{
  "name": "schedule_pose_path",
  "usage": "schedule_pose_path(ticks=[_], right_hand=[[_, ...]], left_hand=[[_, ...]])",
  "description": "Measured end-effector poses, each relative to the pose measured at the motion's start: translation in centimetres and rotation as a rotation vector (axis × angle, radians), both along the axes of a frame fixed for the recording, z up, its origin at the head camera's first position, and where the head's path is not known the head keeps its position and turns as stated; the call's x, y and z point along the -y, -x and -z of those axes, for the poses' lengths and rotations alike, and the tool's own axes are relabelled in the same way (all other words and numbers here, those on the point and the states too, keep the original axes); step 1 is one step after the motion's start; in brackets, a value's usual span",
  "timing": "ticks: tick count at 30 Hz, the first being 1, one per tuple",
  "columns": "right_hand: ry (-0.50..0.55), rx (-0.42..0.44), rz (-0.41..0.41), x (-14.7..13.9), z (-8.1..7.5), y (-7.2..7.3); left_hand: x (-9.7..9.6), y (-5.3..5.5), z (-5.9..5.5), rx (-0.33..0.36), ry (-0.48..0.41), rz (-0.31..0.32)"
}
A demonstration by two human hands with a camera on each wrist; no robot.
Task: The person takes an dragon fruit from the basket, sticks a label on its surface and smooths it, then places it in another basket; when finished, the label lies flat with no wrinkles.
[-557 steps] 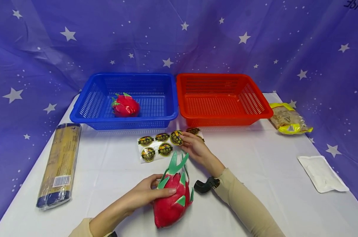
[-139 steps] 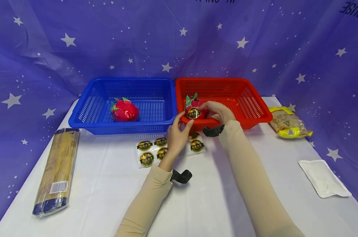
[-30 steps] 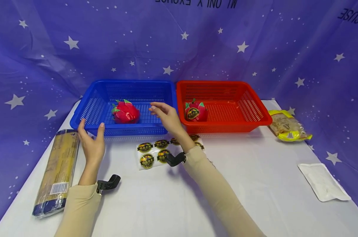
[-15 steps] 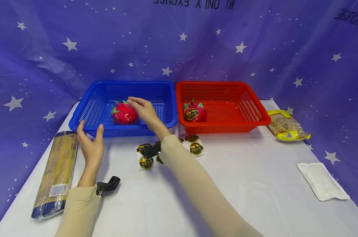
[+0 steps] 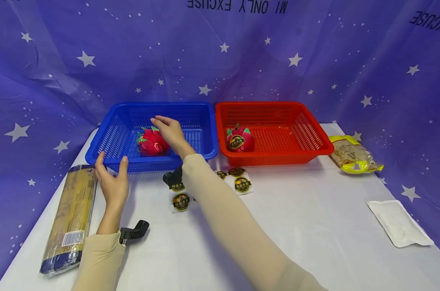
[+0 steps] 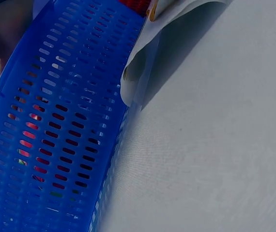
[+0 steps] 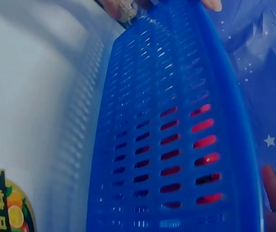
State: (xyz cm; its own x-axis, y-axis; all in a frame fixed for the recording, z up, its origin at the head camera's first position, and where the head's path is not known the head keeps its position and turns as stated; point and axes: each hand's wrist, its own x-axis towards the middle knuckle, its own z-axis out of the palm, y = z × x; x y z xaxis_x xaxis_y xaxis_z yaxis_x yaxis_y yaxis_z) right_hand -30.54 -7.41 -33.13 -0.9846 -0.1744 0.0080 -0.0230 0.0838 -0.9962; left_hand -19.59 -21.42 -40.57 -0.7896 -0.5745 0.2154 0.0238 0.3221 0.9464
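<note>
The person holds the right hand [image 5: 170,131] over the blue basket [image 5: 151,165], at the side of a red dragon fruit [image 5: 151,146] with green leaf tips. The fingers of this hand are extended and gathered loosely, and I see nothing grasped in them; whether they touch the fruit, I cannot tell. This dragon fruit lies inside the blue basket, near the front wall and to the left of its middle. From the right wrist, its red colour appears through the slots of the wall.

The left hand [image 5: 114,186] is at the front left corner of the same basket. Its thumb and index finger are spread apart, pointing upward, and the hand looks released. If the index finger rests on the rim, I cannot say with certainty.

Just beside stands the red basket [image 5: 278,158]. In its left part is the second dragon fruit [image 5: 247,141], which wears a round black and gold sticker [image 5: 236,142]. Before the baskets, on the white table [image 5: 314,226], lies a sticker sheet [image 5: 231,181], partly hidden under the right sleeve [image 5: 234,226]. A long packet [image 5: 70,218] lies at the left, a yellow-edged bag [image 5: 352,153] and a white pouch [image 5: 400,223] at the right.
</note>
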Motion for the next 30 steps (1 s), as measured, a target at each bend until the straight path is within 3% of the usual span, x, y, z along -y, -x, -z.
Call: schedule_pose_path(ticks=[12, 23, 26, 30], right_hand=[[-0.131, 0.01, 0.104, 1.0, 1.0, -0.3], [-0.479, 0.159, 0.242, 1.6, 1.0, -0.7], [-0.549, 0.182, 0.239, 1.7, 1.0, -0.8], [-0.556, 0.215, 0.205, 1.7, 1.1, -0.8]], left_hand=[[-0.1, 0.0, 0.0, 0.009, -0.002, 0.01], [0.1, -0.2, -0.1, 0.012, -0.008, 0.006], [0.2, -0.2, 0.0, 0.015, -0.008, 0.01], [0.1, -0.1, 0.1, 0.013, -0.006, 0.011]])
